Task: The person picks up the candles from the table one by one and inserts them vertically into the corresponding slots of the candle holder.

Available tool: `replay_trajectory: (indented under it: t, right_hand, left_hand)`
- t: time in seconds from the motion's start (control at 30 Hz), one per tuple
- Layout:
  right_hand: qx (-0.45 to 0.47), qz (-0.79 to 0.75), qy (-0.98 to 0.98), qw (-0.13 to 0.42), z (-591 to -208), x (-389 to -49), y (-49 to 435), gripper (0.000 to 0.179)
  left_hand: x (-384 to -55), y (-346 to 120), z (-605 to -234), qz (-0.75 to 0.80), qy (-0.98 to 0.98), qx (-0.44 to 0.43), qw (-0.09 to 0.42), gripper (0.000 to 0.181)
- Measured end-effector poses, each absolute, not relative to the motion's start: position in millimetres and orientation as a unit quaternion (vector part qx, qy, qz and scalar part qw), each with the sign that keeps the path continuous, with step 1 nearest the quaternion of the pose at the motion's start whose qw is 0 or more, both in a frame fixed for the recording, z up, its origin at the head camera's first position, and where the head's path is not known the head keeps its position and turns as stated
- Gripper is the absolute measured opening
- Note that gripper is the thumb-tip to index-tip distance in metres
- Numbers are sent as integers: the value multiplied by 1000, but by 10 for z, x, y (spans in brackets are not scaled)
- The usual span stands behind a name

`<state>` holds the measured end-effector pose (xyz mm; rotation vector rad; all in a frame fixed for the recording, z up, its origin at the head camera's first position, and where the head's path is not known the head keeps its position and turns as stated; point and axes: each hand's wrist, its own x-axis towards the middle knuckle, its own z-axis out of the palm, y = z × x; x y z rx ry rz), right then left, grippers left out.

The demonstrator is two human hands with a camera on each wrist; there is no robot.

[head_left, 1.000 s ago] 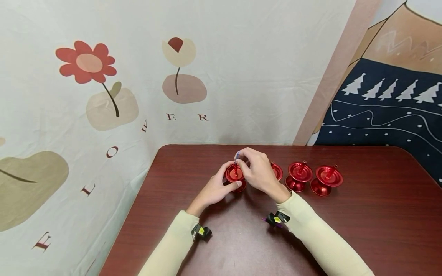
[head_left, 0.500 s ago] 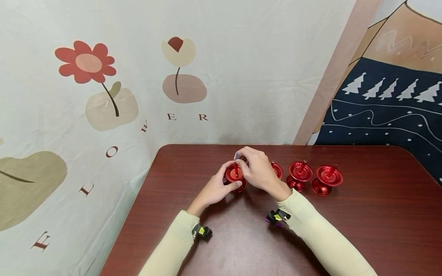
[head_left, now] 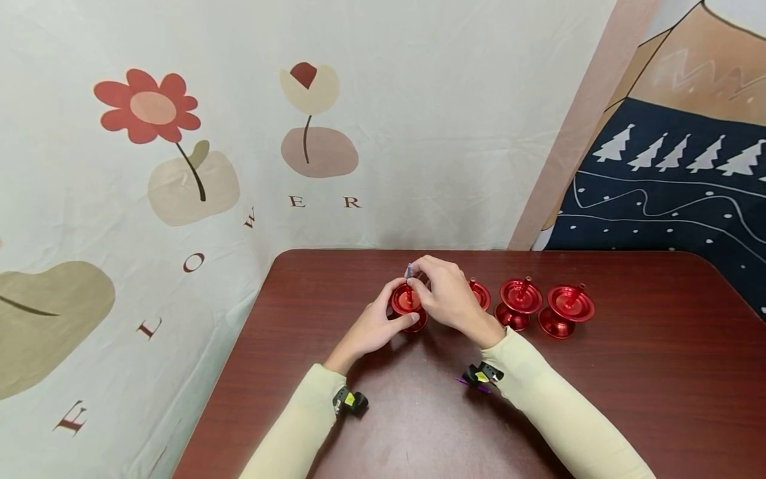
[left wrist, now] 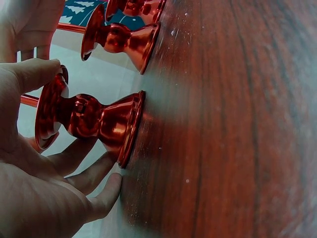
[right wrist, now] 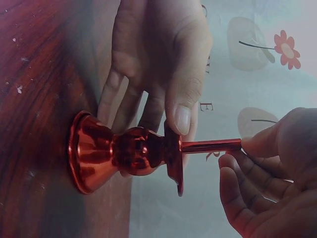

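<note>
My left hand steadies a shiny red metal candle holder, which stands upright on the table. Its thumb lies on the dish rim in the left wrist view, while other fingers reach around the stem and base. A thin red tube rises from the dish's centre. At that tube's top, the thumb and forefinger of my right hand pinch a small blue stick-like piece. Its lower end is hidden; the right wrist view shows the fingertips right at the tube's end.
Three matching red holders stand in a row to the right: one partly behind my right hand, a middle holder and a far-right holder. A thin purple strip shows beneath the right wrist camera. A printed cloth hangs behind the brown table.
Hardly anything differs. Both hands keep their places on the holder; the blue piece at the right fingertips shifts very slightly.
</note>
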<state>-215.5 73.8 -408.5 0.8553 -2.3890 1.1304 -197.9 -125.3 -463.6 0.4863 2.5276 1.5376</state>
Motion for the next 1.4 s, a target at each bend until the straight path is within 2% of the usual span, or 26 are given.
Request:
replay_trajectory:
  t: [0.27, 0.57, 0.73, 0.87, 0.97, 1.17, 1.4]
  right_hand:
    - [288, 425, -840, 174, -4058, -2046, 831, 20]
    - [298, 407, -846, 170, -4060, -1846, 1068, 17]
    - [312, 393, -847, 173, -4079, -1728, 1250, 19]
    - [324, 385, -851, 152, -4114, -1676, 1405, 20]
    - [324, 385, -855, 126, -4160, -1650, 1523, 18]
    - [323, 385, -860, 85, -4273, -1610, 1775, 17]
    - [333, 379, -860, 78, -4362, -1562, 2060, 17]
  left_hand:
    - [-1970, -1223, -4638, 507, 845, 157, 71, 76]
    - [-2076, -1277, -4836, 492, 850, 185, 44, 76]
    - [-2108, -1295, -4891, 504, 843, 183, 51, 78]
    - [-2126, -1311, -4930, 490, 852, 181, 38, 78]
    - [-2070, -1283, -4821, 495, 851, 168, 50, 77]
    - [-2110, -1275, -4903, 510, 843, 160, 61, 76]
    - [-2049, -1263, -4825, 499, 848, 174, 40, 75]
